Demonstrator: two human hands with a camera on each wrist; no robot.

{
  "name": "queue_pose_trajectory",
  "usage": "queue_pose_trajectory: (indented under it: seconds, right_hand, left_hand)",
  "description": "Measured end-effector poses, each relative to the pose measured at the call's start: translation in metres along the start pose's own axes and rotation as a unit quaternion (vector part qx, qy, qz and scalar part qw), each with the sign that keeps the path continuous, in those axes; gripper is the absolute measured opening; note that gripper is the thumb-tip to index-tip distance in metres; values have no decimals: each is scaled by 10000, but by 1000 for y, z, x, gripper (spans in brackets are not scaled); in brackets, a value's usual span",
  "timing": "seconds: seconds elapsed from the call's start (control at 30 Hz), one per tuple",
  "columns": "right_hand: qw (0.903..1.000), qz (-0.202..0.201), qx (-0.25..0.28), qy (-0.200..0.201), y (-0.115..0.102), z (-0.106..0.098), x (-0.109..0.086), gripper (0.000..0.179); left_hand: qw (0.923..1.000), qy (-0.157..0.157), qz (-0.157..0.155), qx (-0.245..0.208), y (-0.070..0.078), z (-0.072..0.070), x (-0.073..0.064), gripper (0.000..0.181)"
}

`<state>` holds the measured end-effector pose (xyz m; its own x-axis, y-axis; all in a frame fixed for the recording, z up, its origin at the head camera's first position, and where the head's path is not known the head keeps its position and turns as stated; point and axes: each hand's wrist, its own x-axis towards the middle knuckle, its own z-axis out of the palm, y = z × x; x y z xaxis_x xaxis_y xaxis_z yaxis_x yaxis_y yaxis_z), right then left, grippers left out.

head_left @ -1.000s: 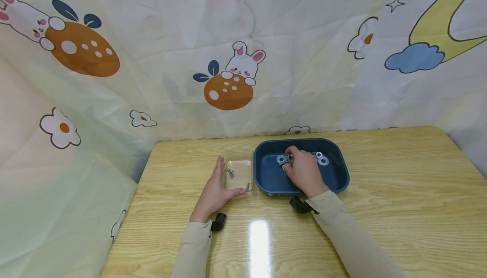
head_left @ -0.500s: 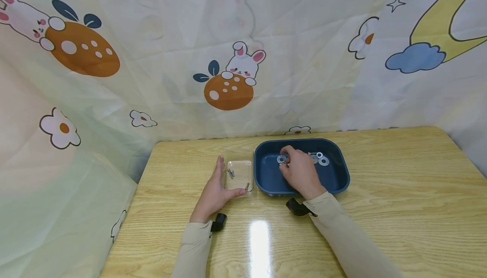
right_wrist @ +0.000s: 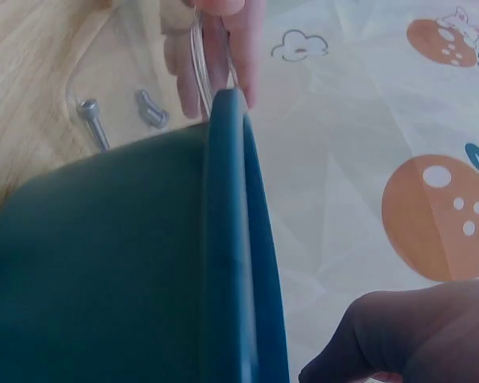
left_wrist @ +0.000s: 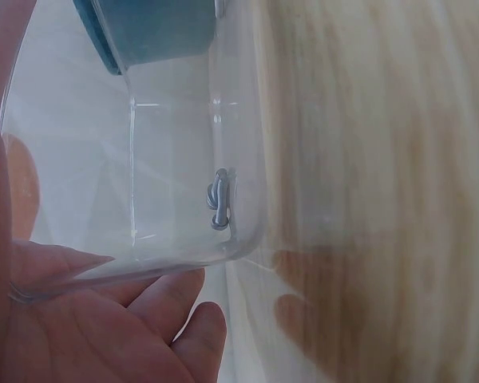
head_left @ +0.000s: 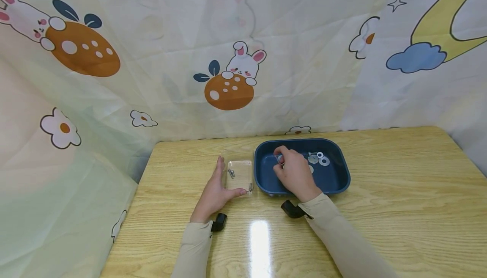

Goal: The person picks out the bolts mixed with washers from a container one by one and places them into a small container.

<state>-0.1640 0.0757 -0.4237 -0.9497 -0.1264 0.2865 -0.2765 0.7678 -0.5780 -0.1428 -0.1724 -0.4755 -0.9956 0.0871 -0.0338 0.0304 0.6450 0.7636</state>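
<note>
My left hand holds a clear plastic box, thumb at the near side and fingers along the left. Several small metal bolts lie inside it, some by the left wall and some in the near right corner. Over the dark blue tray, my right hand pinches a thin bolt between thumb and forefinger. Flat washers lie on the tray floor to the right of the hand. In the right wrist view the tray wall covers much of the box, and the held bolt is hidden.
Box and tray stand side by side on a wood-grain table. Behind the table hangs a printed cloth. Each wrist carries a black camera mount, such as the left one.
My right hand has shifted left inside the tray with the bolt, uncovering more washers on its right. A bolt near my left thumb has moved slightly right. My left hand stays in place.
</note>
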Motion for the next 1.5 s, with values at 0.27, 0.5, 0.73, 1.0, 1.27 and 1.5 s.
queue_pose_trajectory:
  seconds: [0.27,0.5,0.73,1.0,1.27,1.5]
  right_hand:
    - [9999,-68,48,60,-6,3,-2,27]
    - [9999,-137,-2,83,-12,6,-2,27]
    - [9997,-208,-34,132,-16,8,-2,27]
    - [9994,-285,-53,198,-22,10,-1,27]
    - [9994,-309,82,145,-29,13,0,28]
    - [9990,-406,74,179,-32,17,0,27]
  left_hand:
    - [10000,17,-17,-39,1,0,-1,128]
    - [10000,22,-15,-73,1,1,-2,129]
    - [9999,34,82,-104,0,1,-2,127]
    - [9999,-31,83,-64,1,0,-2,127]
    - [10000,-26,82,1,1,0,-1,126]
    - [10000,-19,42,-8,0,1,-1,125]
